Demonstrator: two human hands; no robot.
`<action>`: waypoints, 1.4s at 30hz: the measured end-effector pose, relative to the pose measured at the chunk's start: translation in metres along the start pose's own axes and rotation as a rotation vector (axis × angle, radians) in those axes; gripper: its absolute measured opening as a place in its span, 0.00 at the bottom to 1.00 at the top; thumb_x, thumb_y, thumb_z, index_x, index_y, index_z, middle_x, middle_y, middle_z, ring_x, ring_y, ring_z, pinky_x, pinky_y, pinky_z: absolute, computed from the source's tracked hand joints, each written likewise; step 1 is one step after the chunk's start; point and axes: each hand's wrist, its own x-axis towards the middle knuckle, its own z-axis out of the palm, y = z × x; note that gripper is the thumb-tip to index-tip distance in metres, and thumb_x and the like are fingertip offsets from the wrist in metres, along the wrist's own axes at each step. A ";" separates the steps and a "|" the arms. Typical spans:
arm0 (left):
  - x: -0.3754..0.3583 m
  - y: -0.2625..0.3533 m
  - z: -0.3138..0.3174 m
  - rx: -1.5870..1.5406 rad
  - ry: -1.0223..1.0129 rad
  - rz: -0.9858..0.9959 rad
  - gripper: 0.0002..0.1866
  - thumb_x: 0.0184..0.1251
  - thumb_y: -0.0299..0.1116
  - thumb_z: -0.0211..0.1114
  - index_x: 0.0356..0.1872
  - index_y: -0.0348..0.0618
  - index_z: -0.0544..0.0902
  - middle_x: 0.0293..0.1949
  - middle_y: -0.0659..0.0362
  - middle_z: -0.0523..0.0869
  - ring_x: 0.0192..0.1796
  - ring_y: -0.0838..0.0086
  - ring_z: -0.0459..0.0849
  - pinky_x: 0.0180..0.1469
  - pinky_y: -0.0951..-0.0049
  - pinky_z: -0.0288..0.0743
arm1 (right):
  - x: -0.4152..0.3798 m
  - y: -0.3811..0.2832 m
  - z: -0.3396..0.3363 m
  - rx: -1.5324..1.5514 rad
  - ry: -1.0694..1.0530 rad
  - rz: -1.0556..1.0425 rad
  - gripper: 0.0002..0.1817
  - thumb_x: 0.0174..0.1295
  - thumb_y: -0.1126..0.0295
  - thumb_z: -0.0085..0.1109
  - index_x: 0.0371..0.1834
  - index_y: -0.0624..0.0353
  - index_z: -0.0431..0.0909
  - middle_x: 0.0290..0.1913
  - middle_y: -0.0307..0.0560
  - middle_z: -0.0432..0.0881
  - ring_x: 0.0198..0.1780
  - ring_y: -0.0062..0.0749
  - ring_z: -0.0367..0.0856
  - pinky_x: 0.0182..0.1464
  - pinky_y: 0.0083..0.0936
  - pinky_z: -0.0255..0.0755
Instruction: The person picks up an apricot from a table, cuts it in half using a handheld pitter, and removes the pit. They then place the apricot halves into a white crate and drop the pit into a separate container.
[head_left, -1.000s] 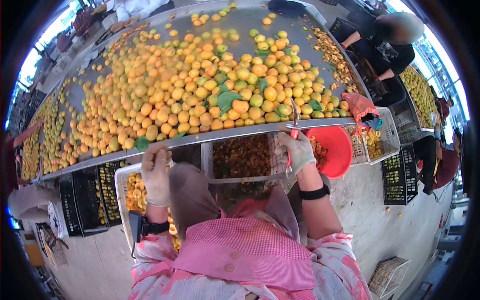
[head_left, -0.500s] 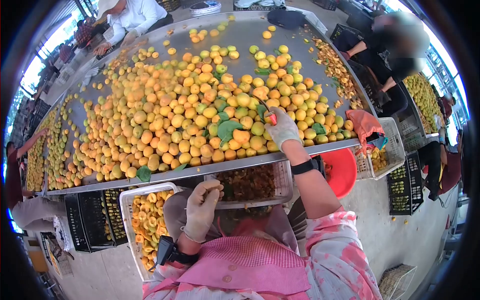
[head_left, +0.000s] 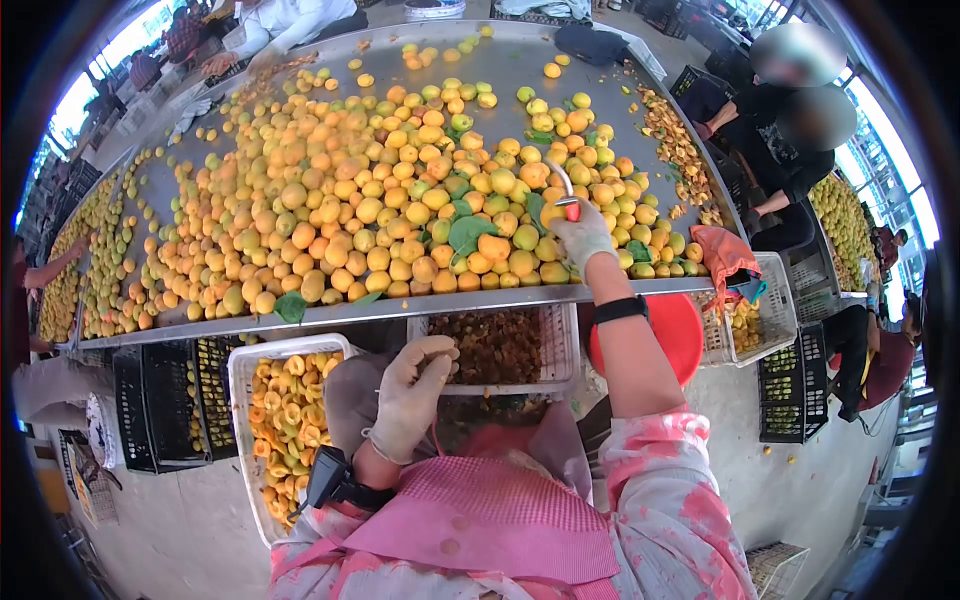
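Note:
My right hand (head_left: 585, 238), in a pale glove, reaches over the front of the apricot pile (head_left: 350, 200). Its fingers are closed round the red handle of a pitting knife (head_left: 570, 186), whose curved metal blade points away over the fruit. An orange apricot (head_left: 552, 212) lies right beside the knife and my fingers. My left hand (head_left: 410, 395), also gloved, hovers above my lap with fingers loosely bent and a gap between thumb and forefinger; no fruit shows in it. Just beyond it stands a white crate (head_left: 500, 386) of dark brown pieces.
A white crate (head_left: 236, 420) of halved apricots stands at my left, beside black crates (head_left: 140, 410). To my right are a red basin (head_left: 672, 340) and a pale crate (head_left: 775, 335) with an orange cloth (head_left: 722, 255). The metal table's edge (head_left: 450, 303) runs across. Other people work around it.
The view has shifted slightly. My right hand has turned, so more of the knife's curved blade shows above the fruit. The fingers of my left hand have loosened a little.

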 end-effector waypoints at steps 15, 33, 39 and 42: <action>-0.038 0.014 0.026 0.018 -0.279 0.213 0.30 0.71 0.26 0.61 0.72 0.37 0.64 0.55 0.57 0.79 0.54 0.77 0.79 0.57 0.77 0.73 | -0.219 0.003 -0.004 0.742 -0.570 0.158 0.19 0.67 0.55 0.61 0.50 0.59 0.78 0.32 0.44 0.86 0.20 0.20 0.77 0.16 0.17 0.61; -0.047 0.005 0.029 -0.495 -0.425 -0.232 0.34 0.70 0.24 0.61 0.76 0.44 0.60 0.55 0.60 0.76 0.53 0.75 0.78 0.55 0.75 0.73 | -0.274 0.036 0.009 0.676 -0.307 -0.027 0.27 0.78 0.51 0.38 0.68 0.60 0.67 0.21 0.33 0.68 0.16 0.16 0.64 0.20 0.15 0.60; -0.031 -0.004 0.049 -0.319 -0.541 -0.170 0.30 0.75 0.33 0.59 0.74 0.43 0.62 0.57 0.62 0.76 0.51 0.80 0.77 0.52 0.79 0.72 | -0.266 0.042 0.012 0.611 -0.175 -0.214 0.27 0.79 0.56 0.39 0.72 0.63 0.62 0.22 0.30 0.67 0.22 0.12 0.61 0.26 0.11 0.58; -0.028 -0.007 0.058 -0.441 -0.504 -0.229 0.29 0.76 0.36 0.58 0.74 0.41 0.63 0.57 0.61 0.76 0.51 0.81 0.75 0.50 0.80 0.71 | -0.258 0.052 0.009 0.536 -0.165 -0.261 0.27 0.78 0.57 0.43 0.71 0.64 0.63 0.32 0.39 0.75 0.30 0.22 0.72 0.33 0.18 0.66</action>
